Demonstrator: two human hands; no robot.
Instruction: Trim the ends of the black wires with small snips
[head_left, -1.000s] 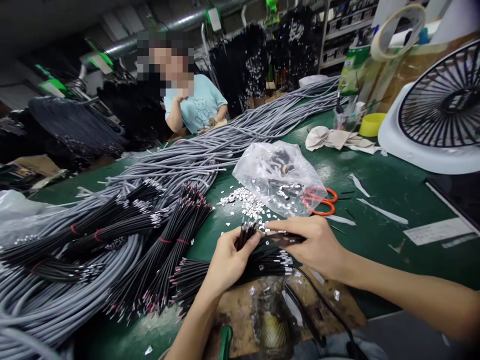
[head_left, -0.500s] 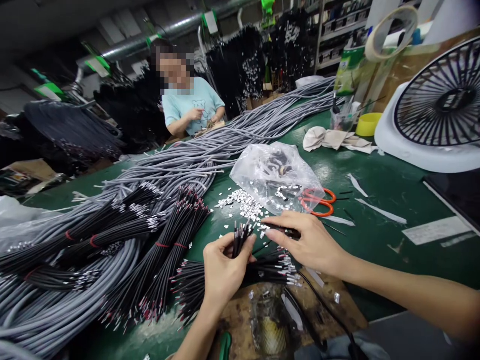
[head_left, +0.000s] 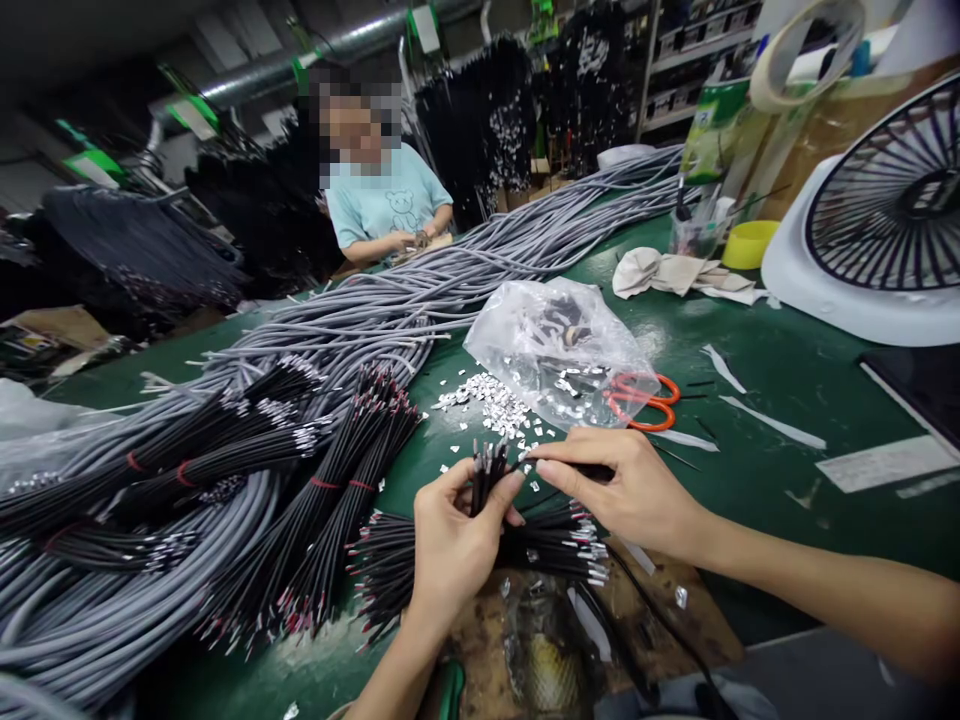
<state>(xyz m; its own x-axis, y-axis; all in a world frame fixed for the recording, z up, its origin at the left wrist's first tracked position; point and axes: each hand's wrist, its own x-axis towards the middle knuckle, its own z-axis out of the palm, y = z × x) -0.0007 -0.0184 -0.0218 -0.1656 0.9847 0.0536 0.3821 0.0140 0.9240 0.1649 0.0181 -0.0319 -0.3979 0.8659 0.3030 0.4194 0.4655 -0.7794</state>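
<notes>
My left hand (head_left: 451, 537) is closed round a small bunch of black wires (head_left: 486, 468) whose ends stick up between thumb and fingers. My right hand (head_left: 626, 487) is pinched on a thin black wire (head_left: 592, 467) just to the right of that bunch, fingertips nearly touching the left thumb. Under both hands lies a bundle of black wires with metal tips (head_left: 551, 540). A heap of small silver terminals (head_left: 491, 400) is scattered on the green table (head_left: 765, 480) just beyond the hands.
Bundles of black wires tied with red bands (head_left: 330, 480) and long grey cables (head_left: 420, 300) fill the left. A clear plastic bag (head_left: 559, 350), orange scissors (head_left: 645, 400), a white fan (head_left: 877, 220) and cloths (head_left: 675, 275) lie right. A seated person (head_left: 386, 200) works opposite.
My left hand has turned the wire bunch more upright. My right hand has stayed pinched beside it. The person opposite lowered a hand from their face to the table.
</notes>
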